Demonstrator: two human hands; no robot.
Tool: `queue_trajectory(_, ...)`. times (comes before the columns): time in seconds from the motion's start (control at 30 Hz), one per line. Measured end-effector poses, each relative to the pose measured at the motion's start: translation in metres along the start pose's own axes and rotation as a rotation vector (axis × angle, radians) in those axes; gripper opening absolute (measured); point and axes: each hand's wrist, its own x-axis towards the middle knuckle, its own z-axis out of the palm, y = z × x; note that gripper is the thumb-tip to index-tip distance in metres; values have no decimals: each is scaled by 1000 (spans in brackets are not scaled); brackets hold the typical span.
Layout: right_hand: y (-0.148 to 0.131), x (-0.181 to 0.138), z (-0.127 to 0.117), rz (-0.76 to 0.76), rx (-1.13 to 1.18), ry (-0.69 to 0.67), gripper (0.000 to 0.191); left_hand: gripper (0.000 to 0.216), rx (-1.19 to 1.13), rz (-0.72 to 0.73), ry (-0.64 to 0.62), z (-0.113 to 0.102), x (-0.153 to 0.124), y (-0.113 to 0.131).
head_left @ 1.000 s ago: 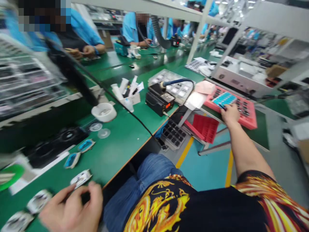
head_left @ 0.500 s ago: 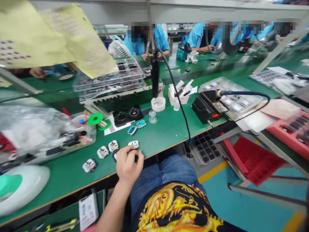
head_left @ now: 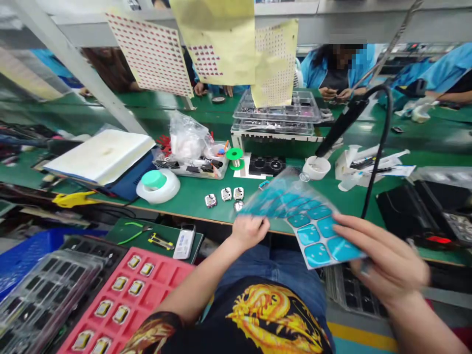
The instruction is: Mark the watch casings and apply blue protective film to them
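Note:
Both hands hold up a sheet of blue adhesive stickers (head_left: 308, 234), rows of rounded squares on a pale backing. My right hand (head_left: 387, 255) pinches its right edge, thumb below and fingers on top. My left hand (head_left: 250, 230) is closed at the sheet's left end, which is blurred by motion. Just beyond my left hand, several small white watch-case-like parts (head_left: 226, 194) lie on the green bench (head_left: 191, 199). A blue-faced part (head_left: 264, 185) shows partly behind the sheet.
On the left stand a white-and-green bottle (head_left: 158, 184) and a red tray (head_left: 155, 280) holding several small parts. A solder spool (head_left: 234, 156), a white cup (head_left: 317, 168) and a black hanging tool (head_left: 342, 123) are behind the sheet. Co-workers in blue sit opposite.
The view has swung left. My right hand has come into view, and the blue sticker sheet is now between both hands. My left hand has left the small parts on the bench.

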Motion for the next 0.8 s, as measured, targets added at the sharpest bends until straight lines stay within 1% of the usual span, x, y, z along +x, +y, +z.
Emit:
queue_trajectory(0.07,9,4,27,-4,43,-71,47,6,-9,14,-22,0,-2,-3)
queue_trajectory(0.1,17,5,39,26,58,-73,53,7,-3,25,-33,0,-3,-4)
queue_trajectory(0.13,25,7,50,78,66,-53,54,8,11,37,-41,-1,-3,-4)
queue_trajectory(0.17,34,8,59,136,72,-31,51,8,31,47,-45,-1,-3,-4)
queue_trajectory(0.23,49,8,69,239,86,11,39,5,67,50,-42,-1,-1,-3)
queue_trajectory(0.3,60,6,72,321,86,49,27,8,58,30,-35,-2,1,0)
queue_trajectory(0.33,64,5,73,351,85,65,25,11,35,21,-29,-2,1,1)
queue_trajectory(0.43,78,0,75,450,135,74,30,18,-62,14,0,-5,2,1)
queue_trajectory(0.53,91,-5,78,554,268,15,34,23,-128,7,33,-10,3,1)
queue_trajectory(0.6,95,-8,79,583,322,-5,35,24,-146,-1,37,-14,5,4)
queue_trajectory(0.63,96,-9,80,582,334,-9,35,22,-150,1,25,-15,7,8)
queue_trajectory(0.7,95,-9,81,559,336,-16,35,14,-147,28,-42,-15,12,17)
queue_trajectory(0.73,94,-9,82,546,329,-18,35,20,-140,56,-96,-14,16,22)
queue_trajectory(0.8,92,-9,85,524,300,-8,34,38,-115,135,-218,-7,22,33)
